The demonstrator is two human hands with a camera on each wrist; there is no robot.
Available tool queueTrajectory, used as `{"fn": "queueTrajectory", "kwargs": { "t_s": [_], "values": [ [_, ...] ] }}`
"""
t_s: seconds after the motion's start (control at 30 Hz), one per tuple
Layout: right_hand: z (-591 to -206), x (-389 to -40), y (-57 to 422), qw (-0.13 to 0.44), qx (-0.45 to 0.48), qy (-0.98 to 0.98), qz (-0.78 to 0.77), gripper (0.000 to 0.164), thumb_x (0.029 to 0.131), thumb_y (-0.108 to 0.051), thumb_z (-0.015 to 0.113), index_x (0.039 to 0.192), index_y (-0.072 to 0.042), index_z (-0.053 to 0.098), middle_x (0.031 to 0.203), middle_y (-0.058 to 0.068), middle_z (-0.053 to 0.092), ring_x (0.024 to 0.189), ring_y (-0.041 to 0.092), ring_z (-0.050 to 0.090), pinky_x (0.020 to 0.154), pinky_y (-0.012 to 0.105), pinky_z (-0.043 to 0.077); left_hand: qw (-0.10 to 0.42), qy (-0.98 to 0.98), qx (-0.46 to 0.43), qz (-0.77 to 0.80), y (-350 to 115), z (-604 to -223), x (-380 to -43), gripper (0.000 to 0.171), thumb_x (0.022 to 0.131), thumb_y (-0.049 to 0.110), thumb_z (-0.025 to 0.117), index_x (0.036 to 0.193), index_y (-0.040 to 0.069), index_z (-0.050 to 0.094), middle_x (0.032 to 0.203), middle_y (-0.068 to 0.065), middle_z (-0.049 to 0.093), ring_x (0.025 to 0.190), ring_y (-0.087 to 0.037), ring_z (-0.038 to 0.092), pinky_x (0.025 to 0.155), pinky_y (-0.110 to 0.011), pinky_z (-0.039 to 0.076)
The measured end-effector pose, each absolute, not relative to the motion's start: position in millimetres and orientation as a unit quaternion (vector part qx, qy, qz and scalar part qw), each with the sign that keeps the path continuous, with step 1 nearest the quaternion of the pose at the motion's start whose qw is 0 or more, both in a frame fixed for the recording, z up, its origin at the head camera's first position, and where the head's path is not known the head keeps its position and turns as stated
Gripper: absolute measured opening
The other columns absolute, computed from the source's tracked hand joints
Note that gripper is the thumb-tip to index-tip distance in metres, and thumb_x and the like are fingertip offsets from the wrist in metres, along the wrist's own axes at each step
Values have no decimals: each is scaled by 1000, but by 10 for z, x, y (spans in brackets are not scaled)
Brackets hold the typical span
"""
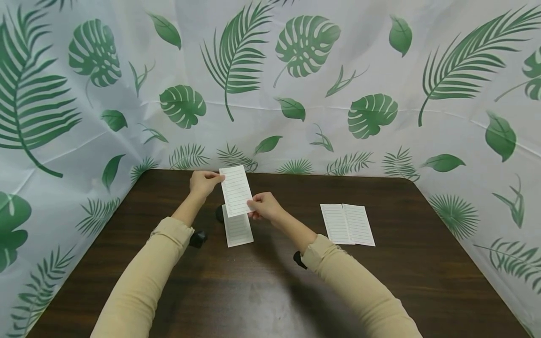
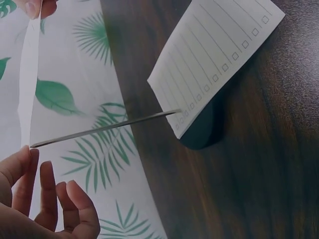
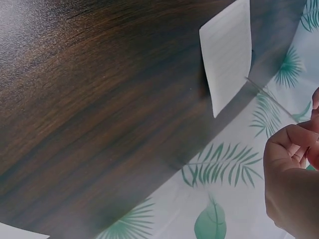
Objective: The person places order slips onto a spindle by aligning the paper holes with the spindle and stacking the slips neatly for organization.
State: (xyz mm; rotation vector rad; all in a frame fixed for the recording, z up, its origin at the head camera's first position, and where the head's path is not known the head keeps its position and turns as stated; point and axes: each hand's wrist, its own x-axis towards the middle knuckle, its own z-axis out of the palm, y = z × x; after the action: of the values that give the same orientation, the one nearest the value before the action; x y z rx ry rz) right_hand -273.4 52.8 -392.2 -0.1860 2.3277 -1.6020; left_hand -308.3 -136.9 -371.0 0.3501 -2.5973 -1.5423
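My left hand (image 1: pixel 204 183) pinches the upper left edge of a white lined checklist sheet (image 1: pixel 236 190). Its lower right edge is held between thumb and fingers of my right hand (image 1: pixel 265 205). In the left wrist view the held sheet (image 2: pixel 29 84) is nearly edge-on, right at the tip of a thin metal spike (image 2: pixel 104 128). That spike rises from a second checklist sheet (image 2: pixel 214 55), which lies tilted over a dark rounded base (image 2: pixel 204 132). In the right wrist view the lower sheet (image 3: pixel 229 55) shows a pale face.
Two more lined sheets (image 1: pixel 347 224) lie side by side on the dark wooden table (image 1: pixel 270 291), right of my right hand. A white curtain (image 1: pixel 262 126) with green leaves hangs behind and around the table.
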Motion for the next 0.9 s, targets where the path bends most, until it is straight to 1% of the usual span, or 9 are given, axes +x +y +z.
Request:
{"fn": "queueTrajectory", "kwargs": {
  "t_s": [0.07,0.17,0.23,0.3,0.4,0.5,0.63,0.7,0.9],
  "values": [
    [-3925,-2730,528,155,-62,815,-555,19,96,-8,53,86,7,60,55,0,56,46,7,48,44,17,38,50,-852,115,-509,-1371,-3715,-3072,32,88,26,66,107,0,70,114,-18,64,94,-28,59,81,-39,53],
    [-3931,-2726,529,155,-65,817,-552,19,95,-8,53,86,6,60,55,0,56,46,7,48,44,17,39,50,-851,111,-511,-1376,-3724,-3061,32,88,26,66,107,1,70,110,-18,65,79,-20,57,79,-40,55],
    [-3930,-2721,529,155,-67,814,-555,19,96,-8,52,84,6,60,54,-1,56,46,7,48,45,18,39,54,-851,108,-511,-1379,-3728,-3053,31,88,26,66,106,1,70,108,-18,66,73,-15,55,77,-40,56],
    [-3929,-2716,532,156,-71,812,-558,19,95,-8,52,83,5,59,53,-1,55,46,7,48,45,17,39,56,-853,103,-509,-1379,-3731,-3045,32,89,26,65,107,1,70,109,-18,66,70,-12,54,76,-37,56],
    [-3919,-2705,536,159,-76,809,-561,19,95,-8,52,82,4,59,55,0,57,47,7,49,45,17,39,51,-854,100,-508,-1378,-3735,-3028,33,90,26,64,111,1,68,110,-19,65,75,-14,57,75,-33,57],
    [-3904,-2697,549,161,-80,808,-561,18,95,-8,52,83,4,59,56,1,59,47,6,50,44,16,40,42,-855,99,-508,-1366,-3724,-3024,34,91,26,62,114,2,67,112,-19,65,83,-18,60,79,-33,58],
    [-3899,-2683,562,162,-84,808,-561,20,96,-8,52,81,4,58,55,-1,58,47,6,49,44,15,40,43,-858,93,-503,-1354,-3723,-3024,34,91,27,62,113,2,67,112,-19,65,83,-20,61,77,-33,57],
    [-3901,-2675,561,163,-86,807,-560,20,96,-8,52,80,4,58,55,-2,57,47,6,50,44,15,40,47,-861,86,-498,-1353,-3730,-3017,34,92,26,61,113,1,67,112,-19,65,83,-24,62,77,-35,57],
    [-3928,-2667,554,166,-91,804,-564,22,96,-7,52,76,1,56,54,-3,57,48,7,50,44,15,40,59,-876,63,-475,-1365,-3772,-3011,35,92,26,60,115,-1,65,117,-20,63,104,-33,59,87,-43,53]
  ]
}}
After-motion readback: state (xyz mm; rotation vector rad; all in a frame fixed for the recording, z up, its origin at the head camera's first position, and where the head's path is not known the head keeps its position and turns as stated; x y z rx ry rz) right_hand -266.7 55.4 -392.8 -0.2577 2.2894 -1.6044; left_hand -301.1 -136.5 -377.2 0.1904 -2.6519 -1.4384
